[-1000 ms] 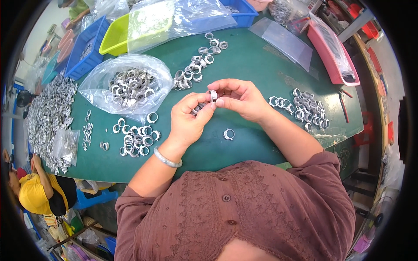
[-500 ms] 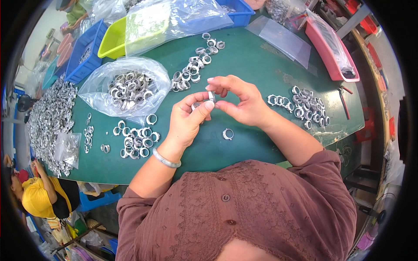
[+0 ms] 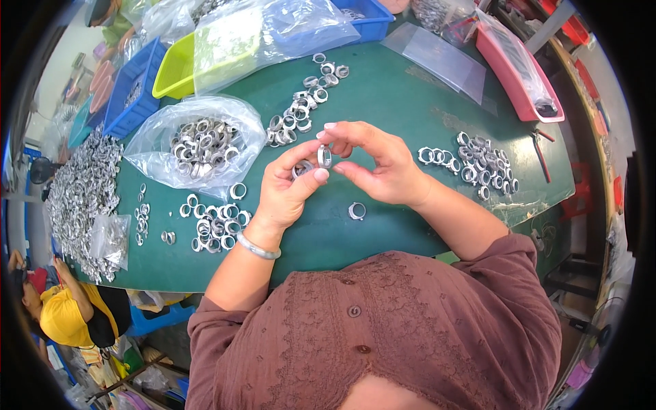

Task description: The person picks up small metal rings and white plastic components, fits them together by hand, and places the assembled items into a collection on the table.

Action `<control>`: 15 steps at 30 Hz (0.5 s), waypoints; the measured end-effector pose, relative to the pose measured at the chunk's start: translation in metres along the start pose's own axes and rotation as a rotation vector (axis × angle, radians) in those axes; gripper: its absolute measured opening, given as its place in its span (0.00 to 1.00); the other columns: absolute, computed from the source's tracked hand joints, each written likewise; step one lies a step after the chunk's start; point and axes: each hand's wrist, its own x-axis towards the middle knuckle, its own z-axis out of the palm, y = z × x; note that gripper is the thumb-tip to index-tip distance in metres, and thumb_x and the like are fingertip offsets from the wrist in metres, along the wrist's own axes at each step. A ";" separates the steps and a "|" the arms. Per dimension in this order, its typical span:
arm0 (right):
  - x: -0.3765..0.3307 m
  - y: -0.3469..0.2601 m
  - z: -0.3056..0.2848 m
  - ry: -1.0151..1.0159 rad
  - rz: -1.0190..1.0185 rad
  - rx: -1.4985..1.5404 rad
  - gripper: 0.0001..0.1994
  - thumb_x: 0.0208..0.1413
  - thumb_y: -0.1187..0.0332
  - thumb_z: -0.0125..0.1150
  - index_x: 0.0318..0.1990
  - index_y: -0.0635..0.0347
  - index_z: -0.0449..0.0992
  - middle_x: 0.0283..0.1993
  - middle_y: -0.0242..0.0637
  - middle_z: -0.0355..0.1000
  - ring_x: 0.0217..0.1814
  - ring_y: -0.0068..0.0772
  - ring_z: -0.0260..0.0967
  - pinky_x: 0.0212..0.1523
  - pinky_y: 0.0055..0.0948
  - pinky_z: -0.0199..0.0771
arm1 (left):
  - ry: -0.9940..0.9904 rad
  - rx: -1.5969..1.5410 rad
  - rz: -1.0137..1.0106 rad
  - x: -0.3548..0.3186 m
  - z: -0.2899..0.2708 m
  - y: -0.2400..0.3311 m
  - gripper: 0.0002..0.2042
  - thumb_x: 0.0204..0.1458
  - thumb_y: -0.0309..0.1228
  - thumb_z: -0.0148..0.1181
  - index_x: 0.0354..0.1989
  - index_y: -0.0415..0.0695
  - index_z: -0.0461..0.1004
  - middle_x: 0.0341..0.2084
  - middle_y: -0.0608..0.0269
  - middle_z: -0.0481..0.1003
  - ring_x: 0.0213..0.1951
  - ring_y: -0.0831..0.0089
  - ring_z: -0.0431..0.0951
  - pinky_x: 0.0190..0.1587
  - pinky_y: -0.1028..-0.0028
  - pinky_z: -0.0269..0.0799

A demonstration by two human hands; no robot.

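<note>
My left hand [image 3: 283, 188] is closed around silver metal rings. One ring [image 3: 301, 169] rests inside its curled fingers, and another upright ring [image 3: 324, 157] is at its thumb and fingertips. From the right, my right hand [image 3: 379, 160] reaches over, its curled fingers at the top of that upright ring and its thumb a little apart from it. A single loose ring [image 3: 357, 211] lies on the green table [image 3: 383, 236] below my hands. To the left of my left wrist is a cluster of similar rings [image 3: 215, 224].
Beyond my left hand stands a clear plastic bag [image 3: 147, 154] of rings, with a ring row [image 3: 298, 109] beside it. Right are more rings [image 3: 484, 164], a pink tray [image 3: 509, 78] and a red-handled tool [image 3: 540, 157]. A big metal heap [image 3: 82, 184] covers the left; a person in yellow [image 3: 65, 318] sits nearby.
The upright ring has turned to show more of its face and has shifted slightly left. My left thumb has lowered a little, and my right thumb stays close by.
</note>
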 end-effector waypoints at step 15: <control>0.007 0.001 -0.012 -0.016 0.047 -0.121 0.21 0.39 0.81 0.57 0.46 0.61 0.67 0.42 0.38 0.68 0.35 0.32 0.67 0.35 0.26 0.68 | 0.196 0.675 0.402 0.004 -0.010 0.034 0.17 0.43 0.23 0.59 0.44 0.40 0.70 0.28 0.68 0.70 0.31 0.82 0.67 0.36 0.82 0.63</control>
